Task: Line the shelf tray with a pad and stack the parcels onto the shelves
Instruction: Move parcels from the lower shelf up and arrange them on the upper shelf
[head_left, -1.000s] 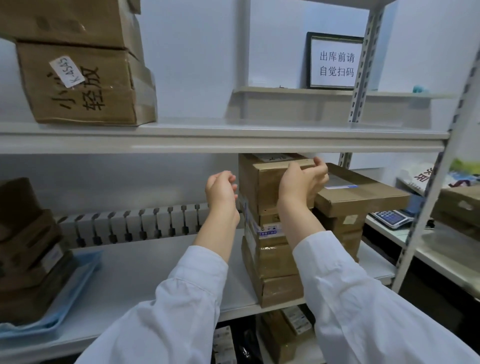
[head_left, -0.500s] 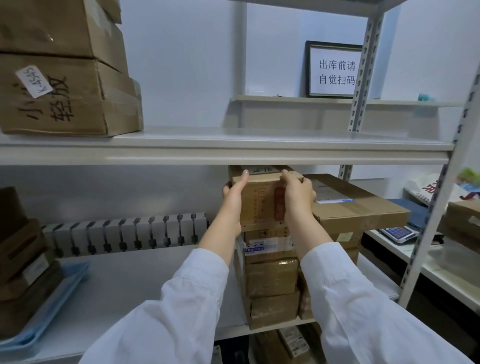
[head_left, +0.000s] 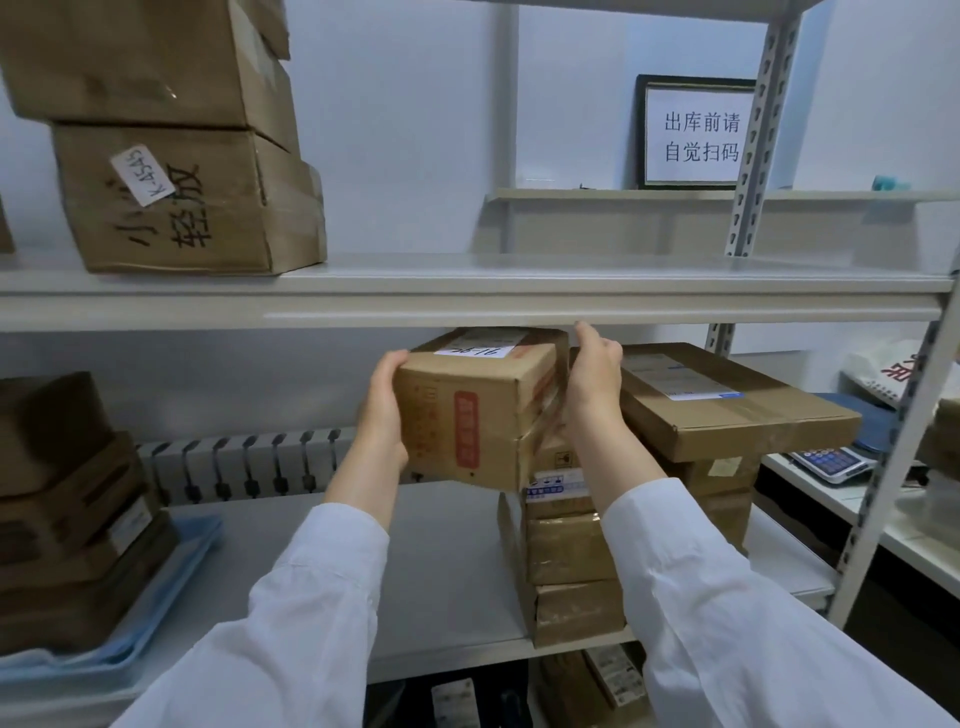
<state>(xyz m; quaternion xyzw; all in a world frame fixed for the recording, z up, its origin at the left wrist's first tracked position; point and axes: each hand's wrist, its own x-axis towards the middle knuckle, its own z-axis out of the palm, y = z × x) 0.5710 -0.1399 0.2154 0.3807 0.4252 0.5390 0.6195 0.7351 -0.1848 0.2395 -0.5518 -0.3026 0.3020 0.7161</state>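
A brown cardboard parcel with a red label and a white slip on top hangs just under the upper shelf. My left hand presses its left side and my right hand grips its right side. The parcel sits lifted and shifted left above a stack of taped parcels on the middle shelf. Right of that stack a wide flat parcel tops another pile. At the far left, dark parcels rest on a blue pad.
Two large boxes stand on the upper shelf at the left. A framed sign leans on a back ledge. A radiator runs behind the middle shelf. A calculator lies on a side table beyond the slotted upright.
Both hands closed on the top parcel's sides, then raised it off the stack and drew it toward me and to the left.
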